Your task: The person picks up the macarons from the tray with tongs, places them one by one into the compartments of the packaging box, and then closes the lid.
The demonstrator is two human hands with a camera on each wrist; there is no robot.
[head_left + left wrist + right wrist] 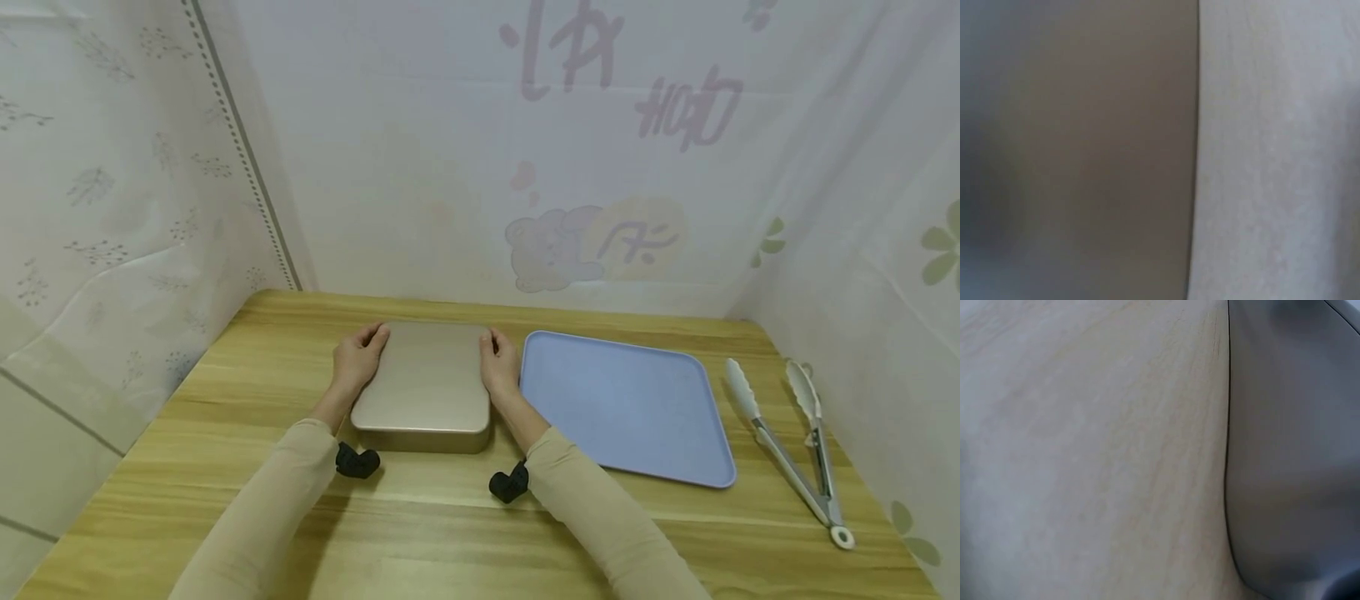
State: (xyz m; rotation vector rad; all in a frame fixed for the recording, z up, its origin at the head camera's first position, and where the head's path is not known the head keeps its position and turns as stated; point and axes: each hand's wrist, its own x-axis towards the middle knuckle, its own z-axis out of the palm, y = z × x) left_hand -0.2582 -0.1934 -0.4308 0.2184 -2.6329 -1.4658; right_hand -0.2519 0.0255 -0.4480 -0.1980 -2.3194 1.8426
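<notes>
A gold-coloured rectangular metal box (423, 375) with a flat, round-cornered top stands on the wooden table. My left hand (356, 360) grips its left side near the far corner, thumb at the top edge. On the opposite side my right hand (500, 364) holds it the same way. Most of the fingers are hidden behind the box's sides. In the left wrist view the box's side wall (1097, 150) fills the left half, meeting the table. The right wrist view shows the wall (1291, 437) at the right, with no hand plainly visible.
Close to the right hand lies a blue tray (622, 408). Farther right, metal tongs (795, 467) with whitish tips lie spread on the table (420, 533). Printed cloth (405, 167) hangs behind the table and on both sides.
</notes>
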